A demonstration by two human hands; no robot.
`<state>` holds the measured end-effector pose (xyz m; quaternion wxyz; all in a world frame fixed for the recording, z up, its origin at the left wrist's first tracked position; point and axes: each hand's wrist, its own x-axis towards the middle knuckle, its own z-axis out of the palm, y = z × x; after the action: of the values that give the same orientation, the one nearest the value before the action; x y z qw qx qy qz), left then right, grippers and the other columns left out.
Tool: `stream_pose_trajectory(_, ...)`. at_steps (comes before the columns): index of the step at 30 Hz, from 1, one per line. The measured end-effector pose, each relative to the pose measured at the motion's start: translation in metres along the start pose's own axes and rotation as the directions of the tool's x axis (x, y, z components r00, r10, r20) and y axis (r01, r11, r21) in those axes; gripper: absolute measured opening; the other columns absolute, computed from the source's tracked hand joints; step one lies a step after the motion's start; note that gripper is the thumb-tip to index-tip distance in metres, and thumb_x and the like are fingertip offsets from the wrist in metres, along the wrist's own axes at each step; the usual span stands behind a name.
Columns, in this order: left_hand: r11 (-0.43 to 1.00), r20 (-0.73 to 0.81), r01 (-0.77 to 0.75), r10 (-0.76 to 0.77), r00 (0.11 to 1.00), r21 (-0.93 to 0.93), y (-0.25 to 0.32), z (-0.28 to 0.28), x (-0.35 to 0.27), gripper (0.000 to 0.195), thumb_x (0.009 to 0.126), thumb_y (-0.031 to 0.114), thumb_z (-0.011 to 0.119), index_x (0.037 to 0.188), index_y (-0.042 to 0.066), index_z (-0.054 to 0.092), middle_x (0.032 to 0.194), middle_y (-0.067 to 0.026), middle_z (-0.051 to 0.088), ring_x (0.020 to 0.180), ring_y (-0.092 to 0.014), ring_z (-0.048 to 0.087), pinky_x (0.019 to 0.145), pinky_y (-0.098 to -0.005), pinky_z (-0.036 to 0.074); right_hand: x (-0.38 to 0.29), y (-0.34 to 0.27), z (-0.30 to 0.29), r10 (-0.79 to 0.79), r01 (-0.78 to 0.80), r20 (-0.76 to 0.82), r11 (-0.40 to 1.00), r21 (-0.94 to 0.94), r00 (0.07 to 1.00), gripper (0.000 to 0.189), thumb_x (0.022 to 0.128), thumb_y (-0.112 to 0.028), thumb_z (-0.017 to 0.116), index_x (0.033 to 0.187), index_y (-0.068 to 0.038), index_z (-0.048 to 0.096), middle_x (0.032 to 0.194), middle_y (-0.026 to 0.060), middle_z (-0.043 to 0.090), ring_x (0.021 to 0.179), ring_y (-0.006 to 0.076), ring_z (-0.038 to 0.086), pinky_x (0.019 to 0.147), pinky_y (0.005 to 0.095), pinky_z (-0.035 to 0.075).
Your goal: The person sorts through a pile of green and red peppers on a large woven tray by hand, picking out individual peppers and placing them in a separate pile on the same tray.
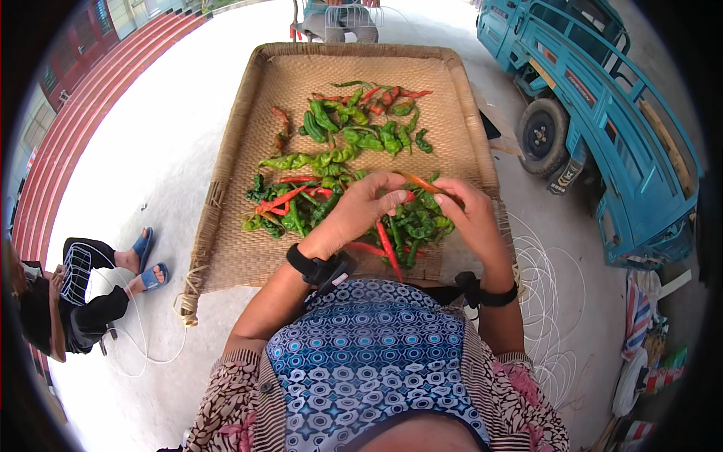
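Observation:
A long orange-brown chili pepper is held over the tray between my two hands. My right hand pinches its right end between thumb and fingers. At its other end, the curled fingers of my left hand grip it; a bit of red shows by the left thumb. Beneath both hands lies a heap of dark green peppers, with a red chili pepper pointing toward me. More red chilies lie left of my left wrist. Wrinkled green peppers are spread farther up the woven tray.
At left a seated person holds a white wire frame. Another person sits beyond the tray with a similar rack. A blue cargo vehicle stands at right. Loops of white wire lie on the ground beside me.

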<state>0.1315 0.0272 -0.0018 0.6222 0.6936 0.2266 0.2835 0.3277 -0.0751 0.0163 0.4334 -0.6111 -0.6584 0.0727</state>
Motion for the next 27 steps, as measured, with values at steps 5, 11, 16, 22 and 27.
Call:
stream_pose_trajectory(5,0.981,0.067,0.154,-0.146,0.987,-0.122,0.003,-0.001,0.002,0.033,0.096,0.037,0.051,0.099,0.005,0.058,0.082,-0.0004,0.061,0.068,-0.007,0.057,0.06,-0.0198,0.044,0.006,-0.011,0.012,0.131,-0.181,0.198,0.947,0.266,0.971,0.024,0.088,-0.016,0.062,0.109,-0.006,0.062,0.07,0.004,0.061,0.06,0.009,0.052,0.055,0.026,0.041)
stream_pose_trajectory(11,0.919,-0.205,-0.046,-0.039,0.978,-0.392,0.005,-0.034,0.009,0.027,0.097,0.032,0.047,0.096,0.006,0.058,0.074,0.0004,0.06,0.062,-0.009,0.053,0.057,-0.0207,0.042,0.02,0.005,0.006,0.059,-0.071,0.053,0.962,0.262,0.997,0.027,0.086,-0.012,0.062,0.112,-0.005,0.06,0.09,0.0089,0.063,0.079,0.0147,0.061,0.07,0.0272,0.048)
stream_pose_trajectory(16,0.641,-0.435,-0.082,-0.415,0.799,-0.763,0.002,-0.072,0.018,0.039,0.093,0.021,0.056,0.123,0.0,0.041,0.115,-0.0135,0.053,0.09,-0.02,0.058,0.071,-0.0274,0.051,0.034,0.049,-0.003,0.051,-0.019,0.131,0.971,-0.237,0.99,0.026,0.084,-0.006,0.058,0.11,-0.001,0.058,0.103,0.0139,0.059,0.096,0.0276,0.058,0.084,0.035,0.046)
stream_pose_trajectory(22,0.776,-0.186,0.113,-0.286,0.94,-0.62,-0.017,-0.044,0.012,0.034,0.091,0.009,0.052,0.123,0.0,0.045,0.105,-0.0092,0.06,0.079,-0.014,0.06,0.068,-0.0237,0.049,0.04,0.101,0.022,-0.07,0.183,0.254,0.871,-0.456,0.965,0.021,0.079,-0.005,0.061,0.1,-0.007,0.062,0.102,0.0134,0.06,0.099,0.0348,0.053,0.086,0.0424,0.044)
stream_pose_trajectory(27,0.868,-0.099,0.214,-0.286,0.953,-0.448,-0.018,-0.026,0.013,0.026,0.092,0.009,0.053,0.117,0.003,0.051,0.1,-0.0059,0.062,0.078,-0.01,0.06,0.067,-0.0202,0.047,0.044,0.077,0.008,-0.027,0.186,0.326,0.864,-0.469,0.945,0.014,0.079,-0.009,0.062,0.093,-0.008,0.063,0.095,0.012,0.061,0.095,0.0334,0.055,0.082,0.0417,0.045)
